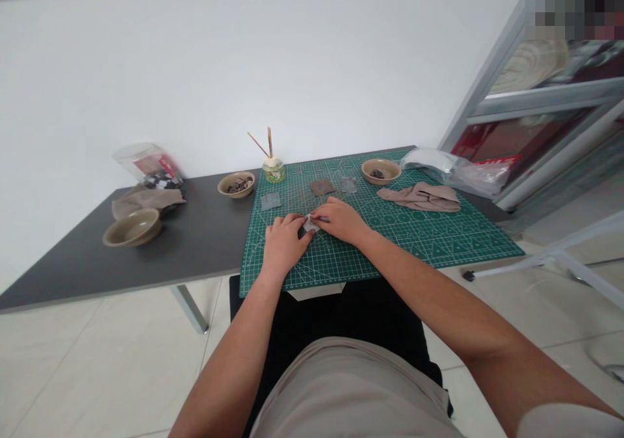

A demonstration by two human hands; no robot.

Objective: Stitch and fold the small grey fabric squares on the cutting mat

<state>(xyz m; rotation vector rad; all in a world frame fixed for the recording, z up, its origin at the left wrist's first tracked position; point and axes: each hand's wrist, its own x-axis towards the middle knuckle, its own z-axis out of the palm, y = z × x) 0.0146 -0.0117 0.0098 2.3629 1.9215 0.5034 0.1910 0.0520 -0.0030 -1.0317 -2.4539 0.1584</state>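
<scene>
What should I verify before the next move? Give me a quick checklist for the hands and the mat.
1. Left hand and right hand both at the small white folded piece: ok.
2. Thin grey item at the right hand's fingers: cannot tell what it is or how firmly it is held.
3. Three small squares lying apart from the hands: ok.
4. Ceramic bowl upright on the mat, clear of the hands: ok.
5. Green cutting mat fully supported: not ok, its near edge appears to overhang the grey table.
</scene>
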